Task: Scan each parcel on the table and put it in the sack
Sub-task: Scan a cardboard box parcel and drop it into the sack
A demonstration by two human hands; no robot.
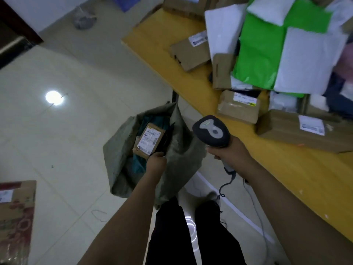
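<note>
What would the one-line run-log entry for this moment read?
step: bagging | left hand: holds small parcel in sack mouth | right hand: grips scanner | table: more parcels waiting

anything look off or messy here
Nothing spilled. The mailers lie jumbled over boxes on the table, one small box near its edge looks crumpled, and the cable of the scanner trails across the floor beside the person's shoe.
</note>
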